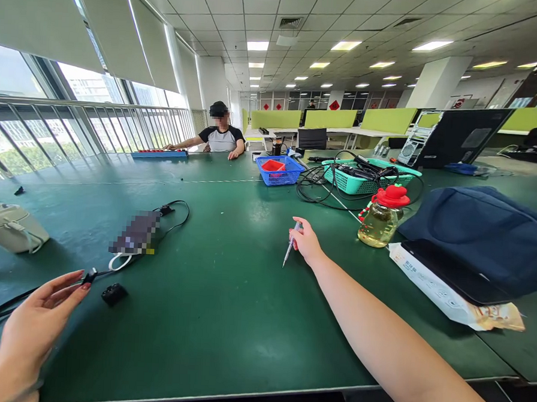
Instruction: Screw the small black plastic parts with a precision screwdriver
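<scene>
Screwdriver, slim w/ pale handle & thin shaft (292,243), sits in R hand (308,242), fingers closed round it, tip down nr mid-table; can't tell if it touches the green tabletop (198,335). L hand (42,309) pinches a small black cable plug (88,276) btwn thumb & fingertips, just beside a small black block (115,294). Best, I'd say: light pinch, driver nr upright, cable slack. Blurred dark device (136,233) & black cord (187,212) prob. clutter L side; R has red-lidded clear bottle (378,223), navy cloth bag (478,230). Person (222,135) sits opposite.
</scene>
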Demonstrator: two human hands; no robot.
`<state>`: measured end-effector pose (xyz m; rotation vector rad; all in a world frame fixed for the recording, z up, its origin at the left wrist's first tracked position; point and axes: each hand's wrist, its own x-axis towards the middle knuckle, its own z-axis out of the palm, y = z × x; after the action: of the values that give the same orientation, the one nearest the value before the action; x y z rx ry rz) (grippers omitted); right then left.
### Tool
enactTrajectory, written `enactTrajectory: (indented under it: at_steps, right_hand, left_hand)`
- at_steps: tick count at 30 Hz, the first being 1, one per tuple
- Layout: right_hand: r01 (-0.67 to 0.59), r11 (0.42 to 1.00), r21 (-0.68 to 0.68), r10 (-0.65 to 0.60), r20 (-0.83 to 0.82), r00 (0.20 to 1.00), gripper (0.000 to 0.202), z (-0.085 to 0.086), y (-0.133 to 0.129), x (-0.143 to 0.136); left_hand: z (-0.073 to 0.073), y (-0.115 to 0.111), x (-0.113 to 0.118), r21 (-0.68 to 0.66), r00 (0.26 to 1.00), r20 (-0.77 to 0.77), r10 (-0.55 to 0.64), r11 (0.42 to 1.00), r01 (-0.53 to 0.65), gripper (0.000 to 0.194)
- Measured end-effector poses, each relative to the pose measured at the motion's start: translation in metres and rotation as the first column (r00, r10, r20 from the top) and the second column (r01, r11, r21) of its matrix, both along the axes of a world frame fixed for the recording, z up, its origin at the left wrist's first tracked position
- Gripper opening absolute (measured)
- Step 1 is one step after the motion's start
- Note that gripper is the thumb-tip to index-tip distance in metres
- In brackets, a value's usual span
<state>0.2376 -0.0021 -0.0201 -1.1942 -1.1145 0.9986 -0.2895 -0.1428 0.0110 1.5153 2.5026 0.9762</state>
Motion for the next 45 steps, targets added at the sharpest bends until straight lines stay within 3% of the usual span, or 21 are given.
enactTrajectory:
  at_steps: [2, 3, 6, 10, 18, 23, 28, 32, 36, 38, 40, 42, 45]
  right_hand:
    - [-0.002, 1.000, -0.003, 0.002, -0.002, 1.000, 0.055, 0.001, -0.001, 0.000]
    - [-0.003, 1.000, -0.005, 0.003, -0.003, 1.000, 0.055, 0.002, -0.001, 0.000]
    - [-0.016, 1.000, 0.004, 0.016, -0.009, 1.000, 0.056, 0.003, -0.002, 0.000]
    - [-0.004, 1.000, 0.013, 0.004, -0.022, 1.000, 0.057, 0.000, -0.001, 0.002]
    - [-0.016, 1.000, 0.027, 0.018, -0.058, 0.998, 0.060, -0.003, 0.003, 0.003]
    - [-0.011, 1.000, 0.019, 0.013, -0.074, 0.997, 0.059, 0.000, 0.002, 0.002]
    - [-0.005, 1.000, 0.013, 0.006, -0.092, 0.996, 0.060, 0.001, 0.001, 0.002]
    - [0.007, 1.000, 0.012, -0.005, -0.130, 0.992, 0.059, 0.002, 0.000, 0.001]
    - [0.037, 0.999, 0.004, -0.035, -0.290, 0.956, 0.059, 0.004, 0.001, 0.002]
    - [0.050, 0.999, -0.018, -0.053, -0.382, 0.922, 0.053, 0.005, 0.003, 0.006]
    - [0.053, 0.998, -0.031, -0.061, -0.430, 0.901, 0.044, 0.006, 0.005, 0.010]
    - [0.055, 0.998, -0.031, -0.063, -0.441, 0.895, 0.038, 0.006, 0.006, 0.013]
    - [0.049, 0.998, -0.030, -0.057, -0.454, 0.889, 0.039, 0.007, 0.007, 0.015]
  left_hand:
    - [0.006, -0.009, 0.013, -0.032, 0.988, 0.120, -0.092, 0.995, 0.097, 0.054]
    - [0.009, -0.012, 0.020, -0.067, 0.988, 0.098, -0.121, 0.990, 0.128, 0.051]
    - [0.021, -0.016, 0.042, -0.189, 0.992, -0.098, -0.079, 0.980, 0.059, 0.051]
    - [0.033, -0.008, 0.064, -0.255, 0.968, -0.238, -0.073, 0.967, 0.010, 0.051]
    - [0.026, -0.003, 0.062, -0.224, 0.912, -0.329, -0.245, 0.958, 0.176, 0.037]
    - [0.024, -0.004, 0.060, -0.297, 0.936, -0.266, -0.230, 0.944, 0.147, 0.034]
    - [0.038, 0.010, 0.072, -0.343, 0.890, -0.299, -0.345, 0.909, 0.237, 0.032]
    - [0.065, 0.032, 0.129, -0.320, 0.775, -0.327, -0.541, 0.835, 0.448, 0.039]
    - [0.073, 0.065, 0.221, -0.255, 0.566, -0.297, -0.769, 0.635, 0.729, 0.035]
    - [0.064, 0.084, 0.263, -0.261, 0.487, -0.273, -0.830, 0.551, 0.793, 0.034]
    - [0.049, 0.103, 0.295, -0.280, 0.450, -0.254, -0.856, 0.510, 0.813, 0.034]
    - [0.032, 0.118, 0.315, -0.279, 0.448, -0.251, -0.858, 0.507, 0.816, 0.038]
    - [0.012, 0.130, 0.325, -0.234, 0.479, -0.239, -0.844, 0.529, 0.816, 0.052]
